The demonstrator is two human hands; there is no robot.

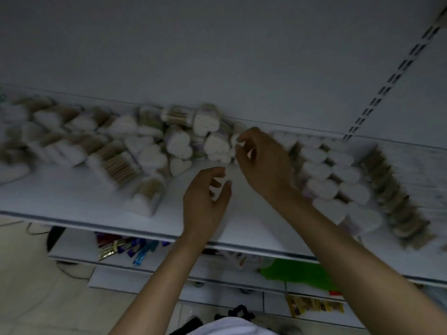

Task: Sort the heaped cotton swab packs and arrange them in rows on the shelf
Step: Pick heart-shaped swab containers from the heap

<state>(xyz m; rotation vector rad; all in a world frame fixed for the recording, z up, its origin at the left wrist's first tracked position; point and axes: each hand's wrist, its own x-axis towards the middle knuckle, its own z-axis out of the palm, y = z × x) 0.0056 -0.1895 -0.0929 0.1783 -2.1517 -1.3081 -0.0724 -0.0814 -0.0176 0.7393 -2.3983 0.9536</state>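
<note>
My right hand (261,163) is at the right edge of the heap (183,143), thumb and fingertips pinched on 1 pack (234,140), white and heart-ended. My left hand (205,197) hovers just below it over bare shelf (72,197), fingers loosely curved and apart, holding nothing. Any print on the wrappers is too blurred to read. The heap sprawls leftward along the back panel (217,56), packs lying at all angles, some showing white heart ends, others tan sticks. To my right the rows (333,180) run from the back toward the front edge, hearts up, tan-sided packs lined up beyond them. Between heap and rows lies a wedge of bare shelf, widening toward the front lip under my wrists. A slotted upright (396,71) climbs the panel at right. Below, the lower shelf (77,247) carries coloured packets (121,247), writing illegible.
</note>
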